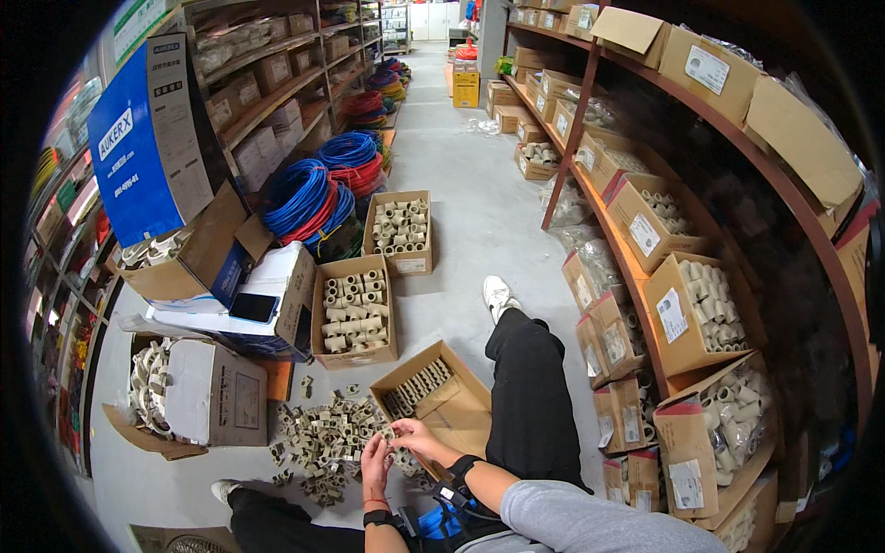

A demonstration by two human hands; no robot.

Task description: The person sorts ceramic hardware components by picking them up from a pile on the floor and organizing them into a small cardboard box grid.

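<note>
My left hand [376,462] and my right hand [415,438] meet over the front left corner of an open cardboard box [460,411]. Between their fingertips is a small beige plastic pipe clip [388,434], partly covered by the fingers. Neat rows of similar clips [418,387] stand along the far left side of this box, and its bare bottom shows beside them. To the left, a loose heap of beige pipe clips [321,435] spreads over the grey floor, reaching under my left hand.
Beyond the heap stand cartons of beige pipe fittings [354,307] [401,225]. A smartphone [254,307] lies on a white box at left, near coiled blue hoses [304,197]. Shelves with cartons [667,314] line the right. My legs [532,394] flank the work area.
</note>
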